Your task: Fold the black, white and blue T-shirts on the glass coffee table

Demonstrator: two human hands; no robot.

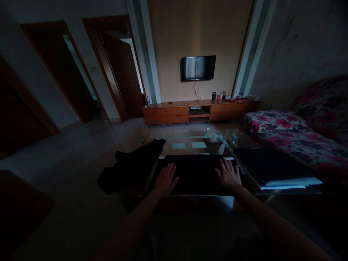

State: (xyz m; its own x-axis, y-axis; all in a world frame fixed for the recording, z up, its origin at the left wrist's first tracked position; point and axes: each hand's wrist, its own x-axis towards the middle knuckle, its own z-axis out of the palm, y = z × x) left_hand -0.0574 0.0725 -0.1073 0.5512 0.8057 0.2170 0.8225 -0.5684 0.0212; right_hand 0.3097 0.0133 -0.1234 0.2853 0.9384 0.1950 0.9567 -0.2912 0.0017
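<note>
A black cloth (197, 175), flat and roughly rectangular, lies in front of me on a glass-topped table (174, 139). White edges of something show beneath it. My left hand (165, 178) rests on its left part, palm down with the fingers stretched out. Over on the right part, my right hand (228, 174) lies flat too, fingers spread. Neither hand grips anything. To the left sits a crumpled black cloth (133, 165). A stack of folded dark cloth (274, 165) with white and bluish layers at its edge is on the right. Dim light hides the cloths' details.
Beyond the table stands a wooden TV cabinet (176, 112) with bottles (219, 95) on top. A television (198, 68) hangs above it. A flower-patterned sofa (280, 125) is at the right. Doorways open at the left, one with a wooden door (122, 72).
</note>
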